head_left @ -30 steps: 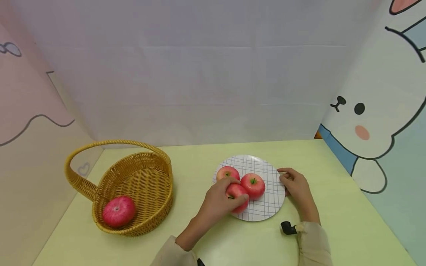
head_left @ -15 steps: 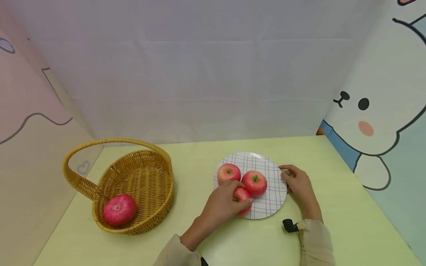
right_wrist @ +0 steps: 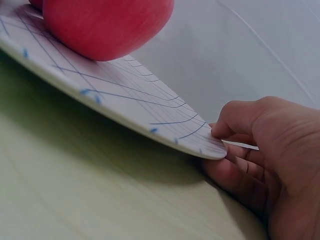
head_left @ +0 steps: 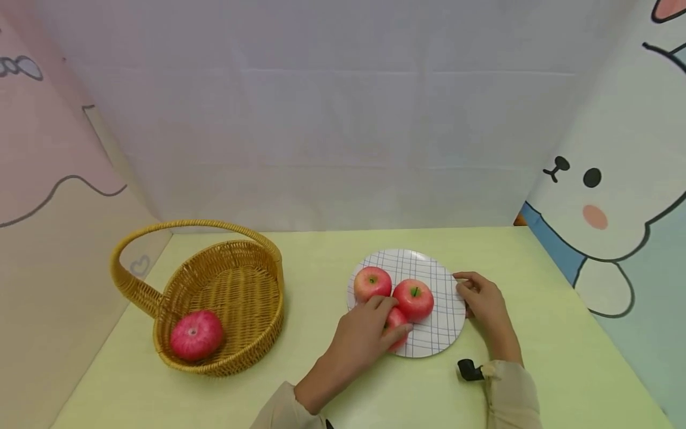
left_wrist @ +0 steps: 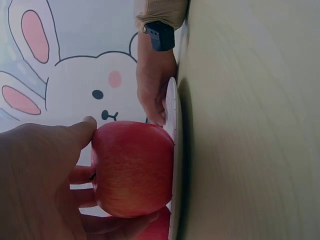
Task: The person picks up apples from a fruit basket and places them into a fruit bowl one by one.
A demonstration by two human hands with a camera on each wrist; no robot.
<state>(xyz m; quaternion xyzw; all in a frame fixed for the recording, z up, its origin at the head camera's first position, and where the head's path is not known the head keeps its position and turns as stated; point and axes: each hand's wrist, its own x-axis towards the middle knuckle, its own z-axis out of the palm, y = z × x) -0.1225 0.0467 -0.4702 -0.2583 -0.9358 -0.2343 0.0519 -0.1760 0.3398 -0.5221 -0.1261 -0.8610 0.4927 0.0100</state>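
Three red apples sit together on a white plate (head_left: 442,325) with a blue grid pattern. My left hand (head_left: 360,335) holds the nearest apple (left_wrist: 132,167), thumb on one side and fingers on the other; the apple rests against the plate in the left wrist view. Behind it are the other two, a left apple (head_left: 372,282) and a right apple (head_left: 414,300). At the plate's right rim my right hand (right_wrist: 272,160) pinches the edge, one digit above and another beneath it. The palm side of the left hand is hidden in the head view.
A wicker basket (head_left: 268,333) with a tall arched handle stands on the left of the pale yellow table (head_left: 316,256). Inside it lies a round pinkish-red fruit or vegetable (head_left: 196,335). Walls with cartoon drawings enclose the table.
My left hand has shifted slightly to the right with its fingers further around the near apple, which is more covered now. My right hand stays at the plate rim. The view has moved a little.
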